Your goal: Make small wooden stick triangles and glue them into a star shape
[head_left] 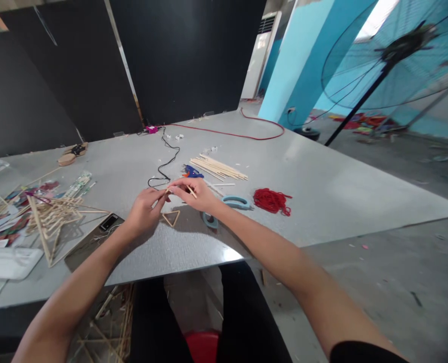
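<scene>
Both hands meet above the grey table. My right hand [192, 194] is closed on a short wooden stick [191, 191], which pokes out past its fingers. Pinched fingertips of my left hand [148, 204] touch those of the right around a small piece of wood [167, 191], mostly hidden by the fingers. Just below them a small triangle of wooden sticks [171, 219] lies flat. Beyond the right hand is a blue glue gun [192, 172] with an orange trigger. Scissors with light blue handles [236, 202] lie partly under the right forearm.
Thin wooden sticks [219, 167] are bundled behind the hands, with red yarn [271, 201] to the right. Stick frames [57, 217] and scraps crowd the left, beside a dark phone-like device [111, 222]. A black cord [167, 164] runs back. A large fan [405, 48] stands right.
</scene>
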`<state>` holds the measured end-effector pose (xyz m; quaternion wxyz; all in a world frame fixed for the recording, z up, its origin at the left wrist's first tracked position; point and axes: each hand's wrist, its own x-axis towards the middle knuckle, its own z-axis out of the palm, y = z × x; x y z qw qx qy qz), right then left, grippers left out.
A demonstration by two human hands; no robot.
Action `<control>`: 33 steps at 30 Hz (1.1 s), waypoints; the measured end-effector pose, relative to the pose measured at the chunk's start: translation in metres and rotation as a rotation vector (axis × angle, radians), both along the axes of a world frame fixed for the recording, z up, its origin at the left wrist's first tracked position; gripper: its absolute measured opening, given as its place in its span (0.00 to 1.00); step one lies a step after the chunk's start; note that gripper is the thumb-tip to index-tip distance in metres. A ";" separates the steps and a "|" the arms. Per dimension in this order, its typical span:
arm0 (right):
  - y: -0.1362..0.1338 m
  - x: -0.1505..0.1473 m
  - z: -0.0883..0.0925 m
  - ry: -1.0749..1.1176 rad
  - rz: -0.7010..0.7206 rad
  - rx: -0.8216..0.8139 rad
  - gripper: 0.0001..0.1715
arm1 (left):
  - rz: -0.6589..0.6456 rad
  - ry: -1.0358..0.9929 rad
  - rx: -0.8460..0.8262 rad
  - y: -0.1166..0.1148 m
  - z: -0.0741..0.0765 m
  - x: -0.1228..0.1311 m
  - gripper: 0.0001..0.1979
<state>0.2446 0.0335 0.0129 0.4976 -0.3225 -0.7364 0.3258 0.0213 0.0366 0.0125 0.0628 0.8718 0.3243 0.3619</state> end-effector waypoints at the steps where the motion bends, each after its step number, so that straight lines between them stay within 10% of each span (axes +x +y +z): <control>1: -0.001 -0.001 0.000 0.006 -0.003 0.000 0.20 | -0.007 -0.008 -0.017 0.000 0.000 0.000 0.16; 14: 0.007 0.013 0.010 0.116 0.446 -0.550 0.15 | -0.157 0.088 0.084 0.004 -0.001 -0.008 0.15; 20: 0.006 0.006 0.006 0.114 0.362 -0.486 0.20 | -0.131 -0.031 0.058 0.001 -0.002 -0.007 0.14; 27: -0.002 0.004 -0.007 -0.105 -0.102 0.134 0.38 | -0.077 -0.515 -0.831 -0.006 0.004 0.008 0.20; 33: 0.004 -0.006 -0.009 0.327 0.098 -0.318 0.25 | -0.132 -0.637 -1.139 -0.007 0.005 0.007 0.21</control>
